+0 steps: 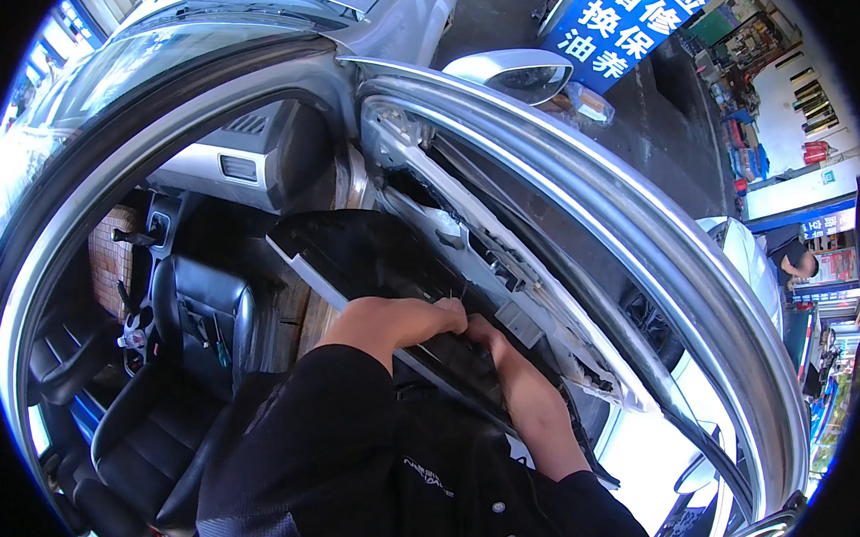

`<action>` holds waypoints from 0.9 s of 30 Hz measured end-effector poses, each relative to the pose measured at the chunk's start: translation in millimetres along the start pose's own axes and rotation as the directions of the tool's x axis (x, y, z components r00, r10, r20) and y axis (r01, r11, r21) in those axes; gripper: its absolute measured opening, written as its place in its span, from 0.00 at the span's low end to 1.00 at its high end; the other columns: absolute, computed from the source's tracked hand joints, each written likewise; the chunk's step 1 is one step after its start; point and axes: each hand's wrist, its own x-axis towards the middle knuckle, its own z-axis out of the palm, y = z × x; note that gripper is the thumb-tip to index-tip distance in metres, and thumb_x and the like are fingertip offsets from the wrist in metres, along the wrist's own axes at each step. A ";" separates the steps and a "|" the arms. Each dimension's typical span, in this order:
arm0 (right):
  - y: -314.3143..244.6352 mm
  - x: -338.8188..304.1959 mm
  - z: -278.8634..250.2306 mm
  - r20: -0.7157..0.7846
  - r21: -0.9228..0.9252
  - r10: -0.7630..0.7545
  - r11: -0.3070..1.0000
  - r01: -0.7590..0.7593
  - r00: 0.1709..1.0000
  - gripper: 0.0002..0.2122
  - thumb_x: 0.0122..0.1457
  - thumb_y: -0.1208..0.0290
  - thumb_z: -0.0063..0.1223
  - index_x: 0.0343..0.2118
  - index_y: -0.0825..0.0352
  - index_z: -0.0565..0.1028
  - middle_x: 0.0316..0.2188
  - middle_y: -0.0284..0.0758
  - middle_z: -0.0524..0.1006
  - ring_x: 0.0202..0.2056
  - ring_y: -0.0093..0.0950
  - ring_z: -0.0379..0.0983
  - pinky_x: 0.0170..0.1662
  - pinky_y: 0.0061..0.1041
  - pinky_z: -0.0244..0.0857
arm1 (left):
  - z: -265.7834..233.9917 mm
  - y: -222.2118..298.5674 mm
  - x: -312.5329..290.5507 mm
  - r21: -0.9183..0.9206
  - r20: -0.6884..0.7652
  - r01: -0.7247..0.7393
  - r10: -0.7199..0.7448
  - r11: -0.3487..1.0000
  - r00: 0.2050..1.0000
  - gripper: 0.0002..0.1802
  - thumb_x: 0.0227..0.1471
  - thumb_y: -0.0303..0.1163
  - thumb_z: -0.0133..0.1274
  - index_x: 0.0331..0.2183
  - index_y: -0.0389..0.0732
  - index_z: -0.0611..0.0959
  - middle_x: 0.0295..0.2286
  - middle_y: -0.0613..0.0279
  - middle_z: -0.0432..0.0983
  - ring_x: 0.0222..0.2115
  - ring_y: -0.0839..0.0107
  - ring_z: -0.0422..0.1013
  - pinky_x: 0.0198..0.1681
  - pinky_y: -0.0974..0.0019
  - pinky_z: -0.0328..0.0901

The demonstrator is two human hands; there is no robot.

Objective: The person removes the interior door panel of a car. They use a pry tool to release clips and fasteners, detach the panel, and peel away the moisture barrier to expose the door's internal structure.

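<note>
A black door trim panel point(352, 248) stands tilted between me and the open silver car door point(559, 143), separated from the door's bare inner frame point(487, 252). Over the panel, my left hand point(450, 312) and my right hand point(485, 332) come together near its upper middle, close to the frame. The fingers of both look bent and closed. A thin, dark thing shows just above the left hand, too small to name. Whatever the fingertips grip is hidden behind the hands and the panel.
To the left is the cabin with a black leather seat point(163, 429), a green-handled tool point(223, 352) on it and a gear lever point(136, 237). Outside the door are a wing mirror point(527, 80) and a blue sign board point(621, 25). Another person point(796, 264) is far right.
</note>
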 end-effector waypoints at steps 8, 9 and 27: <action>14.8 22.7 6.9 -0.060 0.091 0.028 0.996 -0.023 0.998 0.18 0.52 0.64 0.71 0.37 0.78 0.87 0.33 0.43 0.88 0.38 0.34 0.85 0.41 0.40 0.76 | -5.5 -14.9 -1.4 0.061 0.113 -0.120 0.112 0.991 0.987 0.26 0.50 0.35 0.70 0.50 0.35 0.90 0.52 0.44 0.85 0.56 0.50 0.80 0.59 0.51 0.75; 15.8 27.1 9.6 -0.089 0.049 -0.023 0.998 0.027 0.996 0.18 0.52 0.64 0.70 0.36 0.78 0.87 0.32 0.44 0.88 0.37 0.34 0.85 0.41 0.40 0.76 | -2.8 -17.5 2.3 0.083 0.118 -0.144 0.134 0.986 0.984 0.25 0.51 0.36 0.68 0.50 0.35 0.89 0.52 0.44 0.85 0.56 0.50 0.80 0.59 0.50 0.75; 21.3 35.7 12.0 -0.374 -0.186 -0.183 0.975 0.120 0.909 0.20 0.57 0.56 0.66 0.32 0.74 0.86 0.32 0.57 0.84 0.40 0.46 0.87 0.43 0.45 0.76 | -3.0 -11.1 -17.7 -0.017 0.045 -0.067 0.068 0.998 0.997 0.24 0.54 0.36 0.64 0.51 0.35 0.89 0.53 0.43 0.84 0.56 0.48 0.80 0.59 0.49 0.75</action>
